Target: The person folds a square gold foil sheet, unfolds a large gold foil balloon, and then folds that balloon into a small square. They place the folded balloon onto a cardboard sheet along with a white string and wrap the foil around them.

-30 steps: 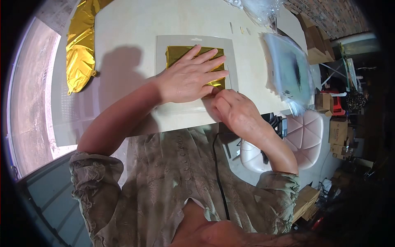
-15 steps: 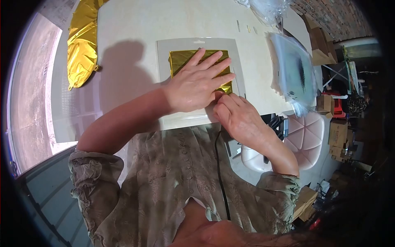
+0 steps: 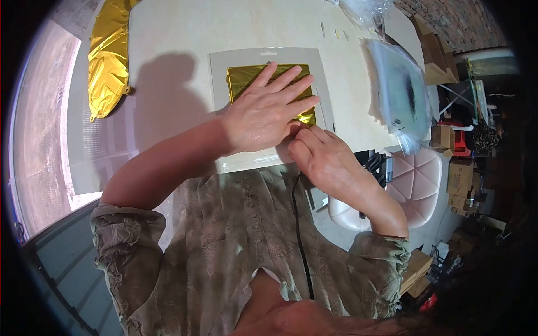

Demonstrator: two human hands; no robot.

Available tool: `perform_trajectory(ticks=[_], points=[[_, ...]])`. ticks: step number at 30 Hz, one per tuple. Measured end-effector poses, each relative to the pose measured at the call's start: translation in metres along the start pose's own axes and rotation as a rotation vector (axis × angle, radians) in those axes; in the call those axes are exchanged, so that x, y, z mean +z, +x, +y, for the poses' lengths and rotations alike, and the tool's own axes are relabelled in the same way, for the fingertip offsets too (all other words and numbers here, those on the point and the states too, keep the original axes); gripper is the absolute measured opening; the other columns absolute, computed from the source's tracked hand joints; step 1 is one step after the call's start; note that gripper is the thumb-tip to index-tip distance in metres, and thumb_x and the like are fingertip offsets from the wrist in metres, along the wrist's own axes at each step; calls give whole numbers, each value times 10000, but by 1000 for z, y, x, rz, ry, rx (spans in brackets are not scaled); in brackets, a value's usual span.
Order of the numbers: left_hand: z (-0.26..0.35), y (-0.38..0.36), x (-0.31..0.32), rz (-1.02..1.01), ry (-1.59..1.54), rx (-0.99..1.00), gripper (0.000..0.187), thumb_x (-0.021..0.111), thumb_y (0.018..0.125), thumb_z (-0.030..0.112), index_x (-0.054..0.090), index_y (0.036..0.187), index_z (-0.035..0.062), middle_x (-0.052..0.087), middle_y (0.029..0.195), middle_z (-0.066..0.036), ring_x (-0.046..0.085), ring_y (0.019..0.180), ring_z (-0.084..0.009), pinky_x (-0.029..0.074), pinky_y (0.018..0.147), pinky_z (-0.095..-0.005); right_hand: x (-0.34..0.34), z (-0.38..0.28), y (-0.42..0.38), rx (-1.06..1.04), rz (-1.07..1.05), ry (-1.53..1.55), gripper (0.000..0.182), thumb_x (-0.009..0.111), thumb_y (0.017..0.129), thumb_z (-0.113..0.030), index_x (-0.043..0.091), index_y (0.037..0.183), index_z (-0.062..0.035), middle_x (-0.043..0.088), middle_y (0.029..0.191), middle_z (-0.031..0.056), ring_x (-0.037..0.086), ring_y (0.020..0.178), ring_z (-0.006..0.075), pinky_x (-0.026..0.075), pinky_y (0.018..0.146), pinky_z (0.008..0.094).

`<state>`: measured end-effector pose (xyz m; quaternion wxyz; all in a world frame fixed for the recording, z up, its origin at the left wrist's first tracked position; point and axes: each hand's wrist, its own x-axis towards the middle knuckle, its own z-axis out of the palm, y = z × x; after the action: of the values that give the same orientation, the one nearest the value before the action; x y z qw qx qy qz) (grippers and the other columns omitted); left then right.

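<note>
My left hand (image 3: 263, 115) lies flat with its fingers spread over a folded gold foil balloon (image 3: 242, 78), holding it down. The foil rests on a pale plastic bag (image 3: 218, 73) with a hanging slot at its top edge. My right hand (image 3: 325, 157) is closed at the foil's lower right corner, its fingertips against my left thumb. What those fingertips pinch is hidden behind the hand.
Another gold foil balloon (image 3: 109, 70) hangs over the table's (image 3: 168, 28) left side. To the right lies a stack of clear plastic bags (image 3: 400, 92). Beyond the table edge stands a pink cushioned stool (image 3: 414, 187), with cardboard boxes (image 3: 462, 179) further right.
The camera view has shifted slightly. Both hands stay at nearly the same place on the foil, the right one still closed by its lower corner.
</note>
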<state>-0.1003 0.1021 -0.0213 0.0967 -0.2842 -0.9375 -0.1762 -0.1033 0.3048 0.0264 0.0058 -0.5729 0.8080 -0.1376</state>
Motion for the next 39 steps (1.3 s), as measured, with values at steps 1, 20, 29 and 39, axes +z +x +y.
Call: perform_trajectory(ticks=[1,20,29,39], points=[[0,0,-1,-17,0,-5,623,679,895,273,487,1477,154,365,1588,-121,271,1499,-333,133,1231,-561,1,0,1,-21,9,-20,145,629,784,-37,547,902,-20,559,931,117,607,888,294,546,762,379],[1,-2,1,29,21,6,523,548,982,359,509,1455,138,386,1571,-141,275,1497,-329,113,1233,-553,2,-12,-14,99,144,83,262,767,726,-17,675,972,-22,635,963,92,614,836,283,532,720,391],[3,-3,2,24,43,14,523,580,966,342,527,1438,123,407,1557,-143,290,1487,-333,135,1225,-563,4,-6,-2,30,36,13,146,676,766,-53,570,857,-10,555,894,110,594,844,276,534,757,373],[4,-5,2,8,15,-3,530,522,972,310,493,1469,127,368,1585,-140,250,1508,-326,111,1232,-558,-10,-23,-12,13,182,113,201,692,768,-57,617,952,-29,592,986,107,614,905,299,532,780,398]])
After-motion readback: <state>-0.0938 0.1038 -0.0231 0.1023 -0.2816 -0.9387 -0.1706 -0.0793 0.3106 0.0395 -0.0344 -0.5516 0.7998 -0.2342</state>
